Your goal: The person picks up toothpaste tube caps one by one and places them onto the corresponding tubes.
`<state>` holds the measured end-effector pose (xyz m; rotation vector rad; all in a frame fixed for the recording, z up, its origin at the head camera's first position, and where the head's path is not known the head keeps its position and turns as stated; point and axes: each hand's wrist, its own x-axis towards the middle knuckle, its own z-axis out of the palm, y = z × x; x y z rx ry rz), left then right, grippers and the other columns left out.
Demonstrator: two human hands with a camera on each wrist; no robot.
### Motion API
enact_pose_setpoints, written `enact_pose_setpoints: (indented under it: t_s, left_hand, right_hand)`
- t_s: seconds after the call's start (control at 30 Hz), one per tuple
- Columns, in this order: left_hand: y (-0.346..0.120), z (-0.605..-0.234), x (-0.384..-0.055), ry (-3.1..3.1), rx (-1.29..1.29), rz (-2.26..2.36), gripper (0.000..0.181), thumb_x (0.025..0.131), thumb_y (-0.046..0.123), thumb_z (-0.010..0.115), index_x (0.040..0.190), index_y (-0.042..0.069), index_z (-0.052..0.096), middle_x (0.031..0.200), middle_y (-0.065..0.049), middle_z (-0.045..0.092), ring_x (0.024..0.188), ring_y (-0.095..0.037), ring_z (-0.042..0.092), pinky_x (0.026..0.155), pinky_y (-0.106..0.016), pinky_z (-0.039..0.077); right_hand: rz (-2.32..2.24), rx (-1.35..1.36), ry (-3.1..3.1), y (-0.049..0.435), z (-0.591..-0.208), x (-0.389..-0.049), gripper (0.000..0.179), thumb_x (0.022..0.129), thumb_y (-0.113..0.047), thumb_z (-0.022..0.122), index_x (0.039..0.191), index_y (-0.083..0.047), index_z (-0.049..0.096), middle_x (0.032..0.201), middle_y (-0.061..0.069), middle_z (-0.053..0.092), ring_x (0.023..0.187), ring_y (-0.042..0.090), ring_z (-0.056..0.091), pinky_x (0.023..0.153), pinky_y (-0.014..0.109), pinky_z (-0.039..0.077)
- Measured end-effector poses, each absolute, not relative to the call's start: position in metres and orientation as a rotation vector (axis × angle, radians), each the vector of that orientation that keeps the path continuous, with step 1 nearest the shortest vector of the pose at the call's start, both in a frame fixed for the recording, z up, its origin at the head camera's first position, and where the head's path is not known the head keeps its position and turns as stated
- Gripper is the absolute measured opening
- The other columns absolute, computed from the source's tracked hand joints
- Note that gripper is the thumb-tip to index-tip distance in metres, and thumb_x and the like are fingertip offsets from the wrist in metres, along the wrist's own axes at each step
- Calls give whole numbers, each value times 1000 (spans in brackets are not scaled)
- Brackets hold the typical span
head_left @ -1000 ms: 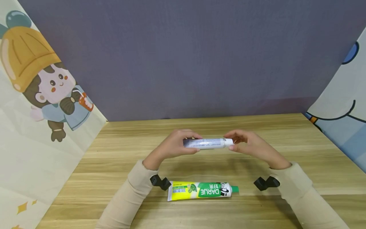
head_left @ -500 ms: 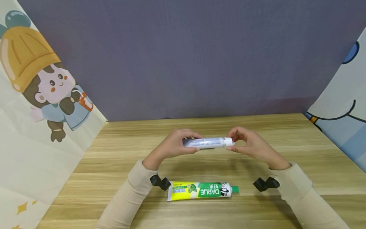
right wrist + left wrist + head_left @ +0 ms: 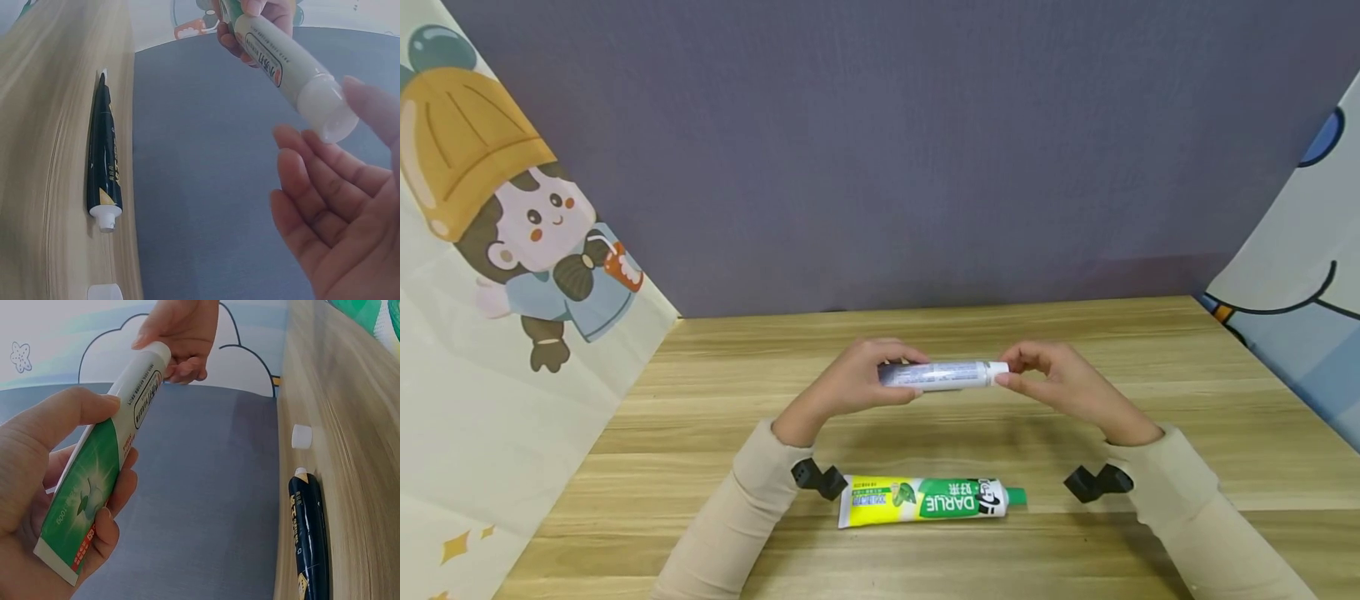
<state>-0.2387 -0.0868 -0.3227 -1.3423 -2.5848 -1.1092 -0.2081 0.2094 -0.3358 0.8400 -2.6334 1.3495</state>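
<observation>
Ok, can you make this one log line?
left hand: grips green-white tube | right hand: touches its white cap | black tube: uncapped on table, loose cap nearby

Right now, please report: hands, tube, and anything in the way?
Left hand grips green-white tube. Right hand at its white cap. Dark tube, loose cap on table, apparently not blocking.

The held tube (image 3: 99, 462) is green and white with touches of red, its end cap (image 3: 322, 103) white. The Darlie tube (image 3: 925, 500) shows yellow, green, white and black, its lid (image 3: 1017, 497) green; the dark tube (image 3: 309, 531) carries gold markings. Wood grain streaks the tan desk (image 3: 700, 417), the backdrop (image 3: 910, 158) is purple-grey and the sleeves (image 3: 737, 508) are beige.
</observation>
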Motion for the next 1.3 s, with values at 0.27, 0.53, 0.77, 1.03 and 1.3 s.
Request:
enact_pose_setpoints:
  t_s: [0.27, 0.53, 0.77, 1.03, 1.3]
  left_hand:
    - [-86, -322, -239, -2569, -1354, -1109, 35, 78, 17, 76, 112, 10, 69, 107, -4, 67, 81, -11, 57, 65, -21, 48]
    - [-86, -323, -239, -2543, -1389, -1103, 34, 79, 17, 76, 111, 10, 69, 108, -4, 68, 79, -10, 56, 64, -21, 48]
    - [-86, -323, -238, -2545, -1395, -1089, 34, 79, 18, 76, 112, 10, 69, 109, -4, 67, 81, -9, 55, 66, -21, 47]
    - [-86, -324, -238, -2559, -1378, -1093, 34, 79, 18, 76, 111, 11, 69, 109, -4, 67, 80, -9, 55, 65, -21, 47]
    - [-86, -324, -239, -2565, -1373, -1103, 34, 79, 17, 76, 111, 10, 69, 106, -4, 67, 79, -10, 55, 64, -21, 48]
  right_hand:
    - [1453, 949, -2599, 210, -338, -210, 12, 94, -9, 56, 88, -7, 66, 82, 4, 67, 74, 14, 61, 67, 27, 50]
    - [1440, 1025, -2567, 208, -338, -211, 25, 97, -6, 48, 81, -6, 67, 73, -1, 66, 69, 11, 57, 64, 27, 43]
    - [1490, 1017, -2567, 207, -339, -211, 37, 100, -8, 41, 72, -8, 66, 65, -1, 63, 60, 16, 56, 60, 27, 43]
    - [1546, 915, -2566, 212, -340, -212, 27, 101, -12, 41, 101, 3, 63, 82, 6, 64, 72, 16, 59, 69, 27, 48]
    - [1489, 1127, -2420, 210, -343, -218, 47, 73, 6, 76, 111, -2, 50, 104, 7, 57, 84, 14, 57, 76, 26, 49]
